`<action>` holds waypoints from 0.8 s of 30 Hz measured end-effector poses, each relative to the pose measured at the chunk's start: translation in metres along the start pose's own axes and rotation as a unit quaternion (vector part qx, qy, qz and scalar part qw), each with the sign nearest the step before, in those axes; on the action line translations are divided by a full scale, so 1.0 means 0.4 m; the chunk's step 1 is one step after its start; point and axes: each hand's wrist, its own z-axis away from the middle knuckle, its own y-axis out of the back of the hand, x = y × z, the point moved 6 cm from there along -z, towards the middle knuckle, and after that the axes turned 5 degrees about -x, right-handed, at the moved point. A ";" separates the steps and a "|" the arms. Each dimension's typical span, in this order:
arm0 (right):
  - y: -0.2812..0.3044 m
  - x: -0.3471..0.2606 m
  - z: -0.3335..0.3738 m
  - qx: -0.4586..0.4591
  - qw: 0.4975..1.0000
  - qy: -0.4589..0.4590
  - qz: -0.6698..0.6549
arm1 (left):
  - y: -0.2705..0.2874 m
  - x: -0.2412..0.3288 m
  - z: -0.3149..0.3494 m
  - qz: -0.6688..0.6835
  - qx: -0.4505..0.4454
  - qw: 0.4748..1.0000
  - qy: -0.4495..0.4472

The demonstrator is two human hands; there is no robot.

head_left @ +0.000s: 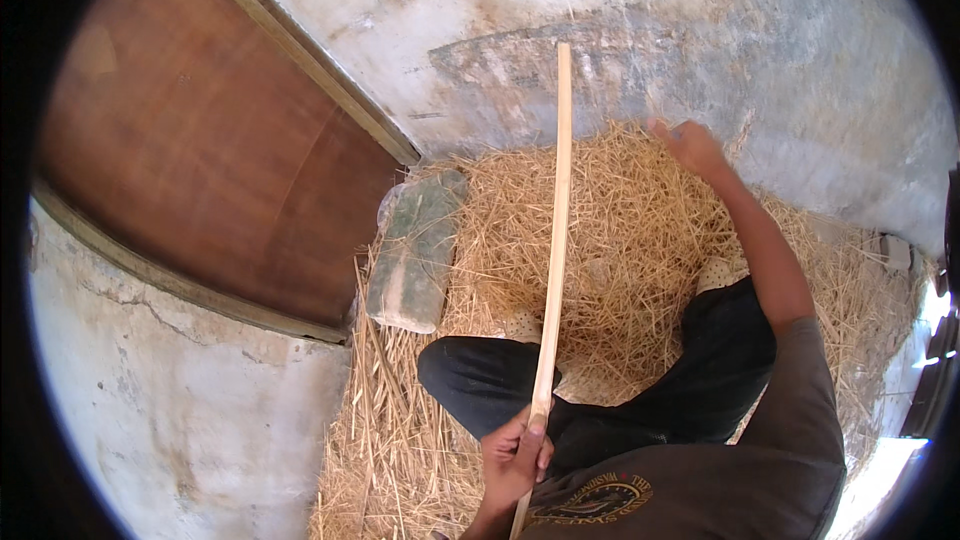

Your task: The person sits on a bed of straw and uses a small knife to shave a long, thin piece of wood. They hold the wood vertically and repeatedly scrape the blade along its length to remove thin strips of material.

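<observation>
A long, pale bamboo strip (562,180) rises from my lap toward the wall, bowed slightly in the picture. Near its lower end my left hand (515,455) is wrapped round it, thumb on top. The strip's bottom end runs down past the hand beside my shirt. My right hand (692,148) is stretched out far to the right, above the straw and close to the wall, apart from the strip. Its fingers are curled closed; whatever they may hold is too small to make out.
Loose straw (630,230) covers the ground around my bent legs (490,380). A worn, greenish stone block (412,250) lies on the left, beside a brown wooden door panel (220,130) in its frame. A stained plaster wall (760,60) stands ahead.
</observation>
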 end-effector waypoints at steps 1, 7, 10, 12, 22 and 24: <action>-0.010 -0.069 0.058 -0.031 0.999 0.032 0.003 | -0.001 0.012 -0.013 -0.004 0.003 1.000 -0.017; -0.117 -0.390 0.415 -0.103 0.916 0.387 -0.027 | 0.012 0.041 -0.082 -0.028 0.038 0.998 -0.050; -0.154 -0.442 0.508 -0.090 0.892 0.439 0.056 | 0.006 0.052 -0.093 -0.030 0.044 0.997 -0.058; -0.166 -0.449 0.506 -0.069 0.890 0.443 0.086 | -0.002 0.061 -0.087 -0.046 0.058 0.995 -0.074; -0.187 -0.427 0.421 -0.049 0.919 0.379 0.094 | -0.003 0.065 -0.079 -0.082 0.076 0.989 -0.099; -0.156 -0.406 0.359 -0.012 0.933 0.343 0.107 | -0.011 0.062 -0.086 -0.101 0.069 0.987 -0.102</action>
